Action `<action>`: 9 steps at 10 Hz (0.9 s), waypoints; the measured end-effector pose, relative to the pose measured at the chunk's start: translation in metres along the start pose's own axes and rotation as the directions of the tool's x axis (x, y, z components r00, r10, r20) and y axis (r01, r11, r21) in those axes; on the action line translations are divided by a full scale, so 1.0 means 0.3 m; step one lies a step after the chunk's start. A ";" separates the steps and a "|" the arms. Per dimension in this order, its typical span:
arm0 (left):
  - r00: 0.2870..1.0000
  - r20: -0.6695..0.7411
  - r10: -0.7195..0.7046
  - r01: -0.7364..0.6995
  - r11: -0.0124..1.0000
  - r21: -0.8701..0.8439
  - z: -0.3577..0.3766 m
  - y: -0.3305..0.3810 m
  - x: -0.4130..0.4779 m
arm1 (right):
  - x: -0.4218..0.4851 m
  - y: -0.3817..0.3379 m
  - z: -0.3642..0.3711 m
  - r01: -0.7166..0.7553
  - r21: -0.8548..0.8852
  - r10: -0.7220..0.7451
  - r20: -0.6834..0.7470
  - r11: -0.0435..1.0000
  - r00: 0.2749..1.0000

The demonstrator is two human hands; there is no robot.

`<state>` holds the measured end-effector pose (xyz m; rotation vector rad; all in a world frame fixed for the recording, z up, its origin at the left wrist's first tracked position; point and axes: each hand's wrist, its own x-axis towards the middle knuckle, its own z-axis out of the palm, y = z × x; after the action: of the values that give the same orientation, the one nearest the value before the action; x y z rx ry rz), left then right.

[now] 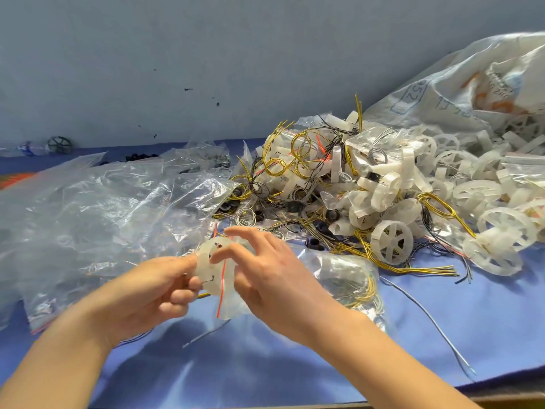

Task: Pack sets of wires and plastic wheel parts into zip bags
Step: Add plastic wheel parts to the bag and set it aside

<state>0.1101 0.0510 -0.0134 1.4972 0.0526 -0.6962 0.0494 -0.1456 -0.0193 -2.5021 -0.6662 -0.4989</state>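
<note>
Wheel [213, 276] pinched between left hand [165, 287] (and right hand [271, 274]).

White wheel [206, 274] inside zip bag [229, 307] – wires [380, 258] heaped right.

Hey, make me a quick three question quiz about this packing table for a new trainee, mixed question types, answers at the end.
1. True or false: the left hand and right hand both touch the small zip bag.
2. The wire bundle beside the spoked wheel is: A blue, B yellow, C pink.
3. Fill in: the pile of empty clear bags lies on the person's ___ side.
Key: 1 true; 2 B; 3 left.
</note>
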 end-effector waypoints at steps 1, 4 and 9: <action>0.995 0.101 -0.004 0.007 1.000 -0.028 0.007 0.004 -0.009 | -0.001 0.013 0.000 -0.020 0.029 0.022 -0.060 0.999 0.998; 0.990 0.140 0.019 -0.010 0.998 -0.063 0.000 -0.007 0.023 | -0.007 0.024 -0.025 0.007 -0.102 -0.031 -0.241 0.995 0.970; 0.998 -0.005 0.061 -0.061 0.997 -0.040 0.098 0.018 -0.022 | -0.022 0.064 -0.077 0.102 -0.266 -0.149 -0.164 0.959 0.975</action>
<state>0.0959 0.0262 -0.0025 1.4559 0.0232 -0.6402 0.0497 -0.1752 -0.0108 -2.6178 -0.7313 -0.9031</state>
